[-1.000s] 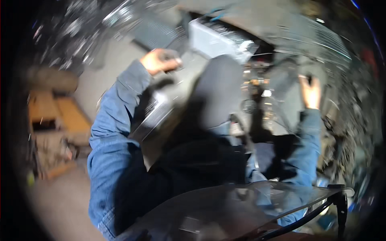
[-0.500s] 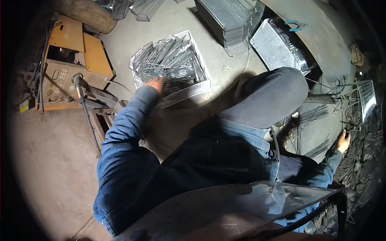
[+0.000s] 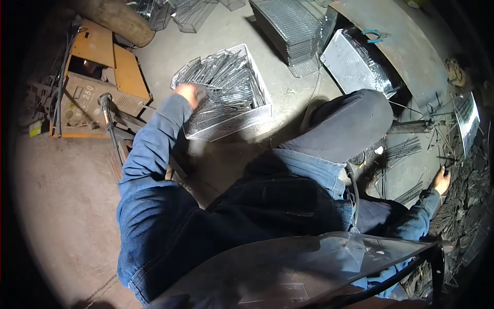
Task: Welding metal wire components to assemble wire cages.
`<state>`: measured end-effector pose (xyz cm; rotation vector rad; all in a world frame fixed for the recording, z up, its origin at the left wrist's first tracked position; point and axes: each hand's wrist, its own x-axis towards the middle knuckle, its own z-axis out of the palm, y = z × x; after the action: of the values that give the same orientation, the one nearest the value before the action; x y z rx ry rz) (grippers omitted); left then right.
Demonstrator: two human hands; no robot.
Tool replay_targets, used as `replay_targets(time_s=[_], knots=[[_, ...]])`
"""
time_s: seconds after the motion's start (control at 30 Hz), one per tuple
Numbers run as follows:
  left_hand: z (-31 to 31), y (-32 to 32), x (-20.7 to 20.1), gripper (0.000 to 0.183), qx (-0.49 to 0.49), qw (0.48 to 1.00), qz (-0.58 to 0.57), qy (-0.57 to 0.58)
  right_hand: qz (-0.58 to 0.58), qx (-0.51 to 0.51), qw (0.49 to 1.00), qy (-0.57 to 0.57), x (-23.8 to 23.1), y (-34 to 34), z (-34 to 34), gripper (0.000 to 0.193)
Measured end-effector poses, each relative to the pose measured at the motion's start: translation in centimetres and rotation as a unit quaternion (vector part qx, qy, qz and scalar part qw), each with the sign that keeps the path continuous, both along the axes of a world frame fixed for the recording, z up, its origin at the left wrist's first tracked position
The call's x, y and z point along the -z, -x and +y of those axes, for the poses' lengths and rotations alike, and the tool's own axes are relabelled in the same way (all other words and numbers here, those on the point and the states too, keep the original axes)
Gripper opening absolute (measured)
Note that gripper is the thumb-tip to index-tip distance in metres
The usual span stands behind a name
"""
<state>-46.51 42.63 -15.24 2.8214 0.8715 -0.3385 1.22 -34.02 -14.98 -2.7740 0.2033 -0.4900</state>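
Observation:
My left hand [image 3: 190,93] reaches out into a wire mesh basket [image 3: 257,116] on the concrete floor. It rests on the pile of bent wire pieces [image 3: 226,77] that fills the basket, and its fingers are curled and partly hidden among them. At the far right my right hand [image 3: 441,180] lies low beside a heap of dark scrap [image 3: 463,206], close to some thin metal rods [image 3: 401,152]. Its fingers are hard to make out. Both arms are in blue denim sleeves. My bent knee [image 3: 350,123] in dark cloth is between the hands.
An orange welding machine [image 3: 98,77] stands at the left beside a metal stand [image 3: 110,123]. Stacked mesh trays [image 3: 293,31] and another mesh tray [image 3: 355,67] lie behind. Blue pliers [image 3: 375,36] lie on a curved metal plate [image 3: 411,46]. A clear face shield [image 3: 309,268] crosses the bottom.
The view was blurred a second ago and has settled. My left hand stays at the basket. My right hand has dropped low at the right, beside the scrap.

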Motion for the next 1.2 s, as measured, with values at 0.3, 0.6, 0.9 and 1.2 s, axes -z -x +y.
replay_targets(time_s=[0.3, 0.6, 0.9, 1.2], knots=[[-9.1, -21.7, -11.1, 0.03, 0.104, 0.919, -0.316, 0.21, -0.089, 0.0, 0.99, -0.107, -6.6, 12.8, 12.1, 0.034], [-31.7, -37.8, -15.8, 0.03, 0.467, 0.755, -0.372, 0.271, -0.089, -0.133, 0.879, -0.45, -9.4, 17.9, 21.1, 0.044], [-39.3, -42.2, -16.2, 0.047, 0.565, 0.678, -0.418, 0.215, -0.147, -0.094, 0.917, -0.359, -7.7, 13.7, 13.6, 0.016], [-47.7, -44.8, -16.7, 0.087, 0.626, 0.739, -0.239, -0.07, -0.135, -0.082, 0.937, -0.31, -5.2, 9.5, 12.4, 0.016]])
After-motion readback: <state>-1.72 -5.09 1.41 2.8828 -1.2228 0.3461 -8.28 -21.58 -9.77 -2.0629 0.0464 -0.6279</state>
